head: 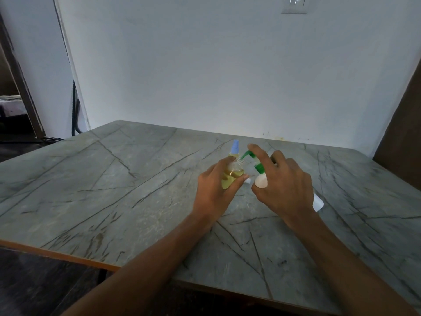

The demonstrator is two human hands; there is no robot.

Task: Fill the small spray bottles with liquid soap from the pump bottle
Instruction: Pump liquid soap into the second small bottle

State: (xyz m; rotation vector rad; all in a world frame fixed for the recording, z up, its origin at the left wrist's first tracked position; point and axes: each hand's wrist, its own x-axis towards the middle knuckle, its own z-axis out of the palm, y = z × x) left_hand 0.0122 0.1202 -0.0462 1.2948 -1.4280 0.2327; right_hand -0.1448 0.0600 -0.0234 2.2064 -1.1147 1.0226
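My left hand (213,192) grips a small clear spray bottle (232,177), uncapped and partly full of yellow liquid. My right hand (282,183) holds the white pump bottle (260,181), tilted toward the small bottle, with the index finger pressing its green pump head (250,156). The pump's spout points at the small bottle's open neck. Behind stands a second small spray bottle (234,149) with a blue cap and yellow liquid inside. A small white piece (247,180), maybe a cap, lies on the table between my hands.
Everything sits on a grey marble-patterned table (114,190) with an orange front edge. A white wall rises right behind it. A brown panel (401,142) stands at the far right, a dark doorway at the left.
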